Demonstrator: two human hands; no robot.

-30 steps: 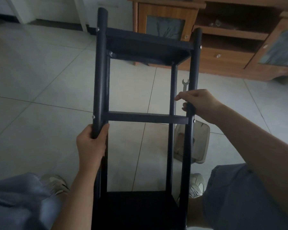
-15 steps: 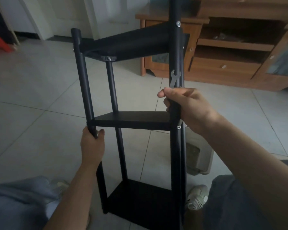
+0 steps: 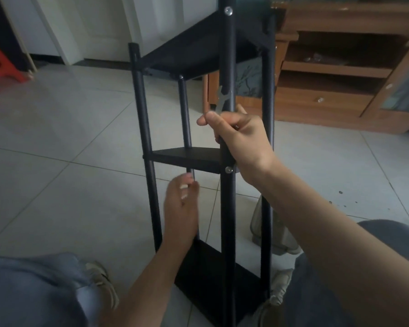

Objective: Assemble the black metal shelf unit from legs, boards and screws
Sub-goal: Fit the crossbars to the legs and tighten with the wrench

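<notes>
I find the shelf unit (image 3: 227, 161) standing upright on the tiled floor (image 3: 57, 161) between my knees, with three boards already fixed between its four legs: the top board (image 3: 198, 55), the middle board (image 3: 187, 158) and the bottom board (image 3: 213, 279). My right hand (image 3: 241, 138) is wrapped around the near right leg (image 3: 227, 208) just above the middle board, and the same grip pins a small flat wrench (image 3: 222, 99) against that leg, its open end pointing up. My left hand (image 3: 182, 208) hangs free just below the middle board, between the two near legs, fingers loosely curled and holding nothing; motion blur hides whether a fingertip touches the far left leg behind it. Screw heads show on the near right leg at the top board (image 3: 228, 11) and at the middle board (image 3: 228, 170). In my judgement, assembly is near its end and the step in hand is turning the frame to inspect or reach a joint. The next move calls for the left hand to take a leg and steady the frame, so the right can free the wrench and seat it on any screw found slack. A wooden cabinet (image 3: 340, 79) stands beyond, far right.
</notes>
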